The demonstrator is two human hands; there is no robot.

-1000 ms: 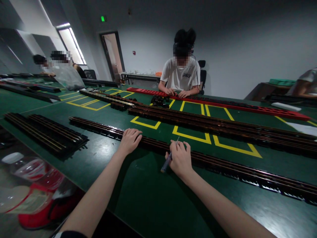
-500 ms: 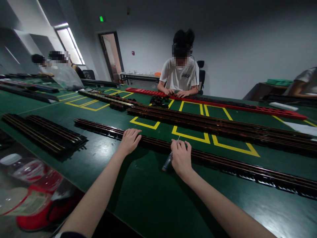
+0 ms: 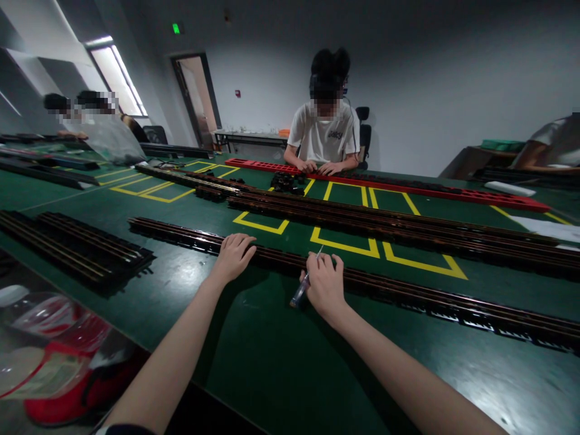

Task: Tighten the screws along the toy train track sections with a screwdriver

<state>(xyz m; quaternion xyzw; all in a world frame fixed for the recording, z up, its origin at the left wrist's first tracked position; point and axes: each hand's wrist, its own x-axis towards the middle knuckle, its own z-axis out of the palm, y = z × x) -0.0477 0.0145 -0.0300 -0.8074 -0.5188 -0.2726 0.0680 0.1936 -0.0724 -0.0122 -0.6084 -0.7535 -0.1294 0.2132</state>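
A long, narrow dark strip with shiny copper-coloured rails runs across the green table in front of me. My left hand lies over it, fingers bent across the strip and thumb on the near side. Farther right, my right hand is closed around a small screwdriver. Its bluish see-through handle sticks out toward me at the lower left, and its thin metal shaft rises above the fingers. The fingertips of that hand are at the strip, and what the screwdriver's tip touches cannot be made out.
Shorter dark strips lie to the left. Beyond my hands, more long strips cross yellow tape outlines. A co-worker sits opposite at a red rail. Plastic bottles stand below the table's left edge.
The whole view has shifted slightly, so most things appear a little farther left. Both hands keep nearly the same places along the strip, and the screwdriver stays in my right hand.
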